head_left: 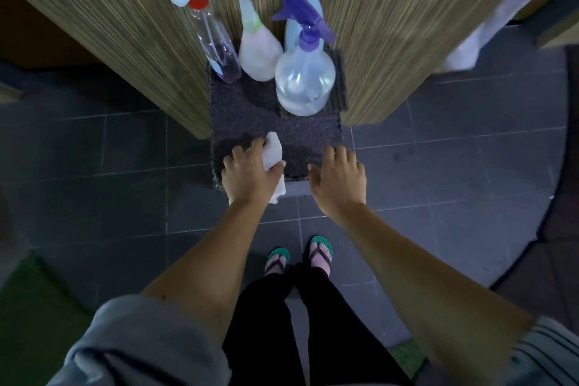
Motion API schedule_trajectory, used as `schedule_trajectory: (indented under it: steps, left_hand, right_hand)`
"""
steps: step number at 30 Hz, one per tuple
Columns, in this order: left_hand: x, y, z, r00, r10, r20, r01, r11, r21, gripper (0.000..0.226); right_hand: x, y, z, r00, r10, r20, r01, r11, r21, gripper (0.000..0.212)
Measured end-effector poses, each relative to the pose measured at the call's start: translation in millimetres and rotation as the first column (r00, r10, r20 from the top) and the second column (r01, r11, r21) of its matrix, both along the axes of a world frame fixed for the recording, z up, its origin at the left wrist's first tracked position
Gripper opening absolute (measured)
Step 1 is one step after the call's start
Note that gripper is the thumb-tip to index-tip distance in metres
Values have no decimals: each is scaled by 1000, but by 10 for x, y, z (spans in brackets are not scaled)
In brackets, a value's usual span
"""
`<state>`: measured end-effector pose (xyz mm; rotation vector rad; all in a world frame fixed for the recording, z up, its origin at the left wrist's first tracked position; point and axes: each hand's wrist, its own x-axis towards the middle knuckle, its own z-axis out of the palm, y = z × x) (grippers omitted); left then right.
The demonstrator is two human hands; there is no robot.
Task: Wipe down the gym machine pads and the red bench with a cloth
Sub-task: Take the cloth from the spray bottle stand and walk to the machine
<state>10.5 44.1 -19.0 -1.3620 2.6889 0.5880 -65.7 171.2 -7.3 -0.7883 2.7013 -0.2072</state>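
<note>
From the head view I look straight down at a dark carpeted stand (250, 110) set between two wood-grain panels (391, 41). My left hand (250, 172) is curled around a white cloth (274, 149), fingers closed over it at the near edge of the stand; the cloth's long axis runs away from me, one end poking out past the knuckles. My right hand (340, 177) hovers just beside the stand's near right corner, fingers loosely spread, gripping nothing.

Four spray bottles stand ahead of both hands at the back of the stand: a clear one with a red trigger (216, 50), a pale one with a green top (258, 53), a light blue one (305, 6) and a round one with a purple trigger (304, 78). The round one lies nearest, ahead of my free right hand, so I judge that hand best placed to take it.

No machine pads or red bench are in view. I can read no label or writing.
</note>
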Motion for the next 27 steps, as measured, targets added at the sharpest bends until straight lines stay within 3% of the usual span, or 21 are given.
schedule_trajectory:
  steps: [6, 12, 18, 27]
  left_hand:
    - [232, 230, 270, 984, -177, -23, 177, 984, 31, 54]
    - [595, 466, 473, 878, -475, -53, 477, 878, 37, 56]
    - [1095, 1030, 663, 663, -747, -47, 748, 659, 84, 56]
    - [2180, 2470, 857, 175, -982, -67, 982, 169, 80, 59]
  right_hand:
    - [475, 360, 212, 987, -157, 15, 157, 987, 11, 39]
    - [1252, 744, 365, 887, -461, -3, 461, 887, -4, 37]
    - [2353, 1380, 557, 666, -746, -16, 745, 666, -39, 39]
    - [4191, 2312, 631, 215, -976, -33, 975, 217, -54, 43]
